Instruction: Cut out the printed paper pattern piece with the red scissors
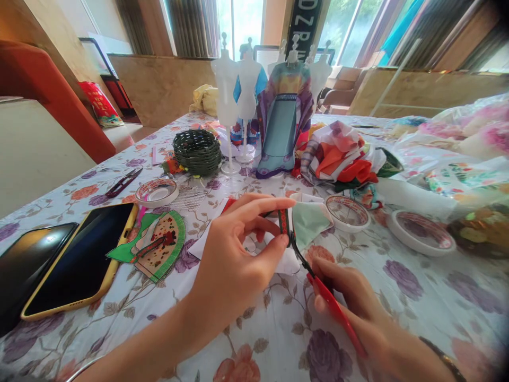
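Cutting looks in progress, not finished. Left hand (238,249): grip pinching the patterned strip (283,223) between thumb and forefinger, held up over the middle of the tabletop (242,329). Right hand (353,297): grip wrapped around the red handles of the scissors (338,313), blades right at the strip's right edge. Can't tell if they've bitten in or how much is cut; the hand hides part of it.

Done, as far as shows: green piece (161,246) lies left of the left hand, already shaped, with a similar dark-and-red band across it. One form (282,127) at the back wears a full robe.

Left, my read: finish trimming the strip. Pale green cloth (312,220) sits just behind the blades, beside white material under the left hand; can't tell if it's joined to the strip. Tape rolls (348,213) are out nearby, none in hand. Bare forms (233,93) stand undressed. Overall guess: mid-job.
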`<state>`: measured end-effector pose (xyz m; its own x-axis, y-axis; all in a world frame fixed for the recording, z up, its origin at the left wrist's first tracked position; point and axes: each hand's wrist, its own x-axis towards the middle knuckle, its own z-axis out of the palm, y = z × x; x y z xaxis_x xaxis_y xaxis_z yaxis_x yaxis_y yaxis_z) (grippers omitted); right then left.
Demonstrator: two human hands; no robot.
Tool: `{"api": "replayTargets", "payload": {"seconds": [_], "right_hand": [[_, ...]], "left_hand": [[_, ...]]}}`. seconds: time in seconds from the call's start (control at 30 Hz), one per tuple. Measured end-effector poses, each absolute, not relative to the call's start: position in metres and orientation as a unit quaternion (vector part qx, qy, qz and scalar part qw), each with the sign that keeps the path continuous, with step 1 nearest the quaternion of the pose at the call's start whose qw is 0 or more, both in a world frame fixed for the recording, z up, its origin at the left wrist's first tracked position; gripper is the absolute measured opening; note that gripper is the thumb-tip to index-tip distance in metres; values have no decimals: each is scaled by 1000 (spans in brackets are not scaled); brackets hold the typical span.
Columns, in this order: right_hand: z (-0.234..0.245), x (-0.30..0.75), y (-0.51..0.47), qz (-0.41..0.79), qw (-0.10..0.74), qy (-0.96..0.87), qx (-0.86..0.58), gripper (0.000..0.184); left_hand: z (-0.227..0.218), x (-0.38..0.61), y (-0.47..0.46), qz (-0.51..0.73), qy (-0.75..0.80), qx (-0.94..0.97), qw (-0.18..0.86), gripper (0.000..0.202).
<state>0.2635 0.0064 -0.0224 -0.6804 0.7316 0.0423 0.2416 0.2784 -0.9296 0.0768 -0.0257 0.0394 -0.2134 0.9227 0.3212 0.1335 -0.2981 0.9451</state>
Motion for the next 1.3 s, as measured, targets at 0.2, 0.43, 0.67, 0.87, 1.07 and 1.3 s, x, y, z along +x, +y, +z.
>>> {"api": "replayTargets", "payload": {"seconds": [0.2, 0.43, 0.67, 0.87, 1.07, 1.3], "right_hand": [[-23, 264, 8, 510, 234, -765, -316, 44], [-25, 264, 8, 500, 237, -772, -313, 42], [-23, 264, 8, 512, 235, -766, -309, 41], [-21, 263, 7, 498, 237, -773, -312, 37], [-25, 265, 8, 494, 237, -775, -314, 49], [-28, 266, 7, 494, 236, -776, -312, 56]], "left_hand": [[39, 78, -26, 602, 486, 538, 334, 36], [37, 79, -26, 599, 485, 539, 340, 36], [36, 77, -26, 598, 484, 539, 344, 37], [37, 77, -27, 598, 484, 536, 347, 37], [37, 78, -26, 595, 487, 537, 346, 36], [38, 77, -26, 594, 487, 539, 346, 35]]}}
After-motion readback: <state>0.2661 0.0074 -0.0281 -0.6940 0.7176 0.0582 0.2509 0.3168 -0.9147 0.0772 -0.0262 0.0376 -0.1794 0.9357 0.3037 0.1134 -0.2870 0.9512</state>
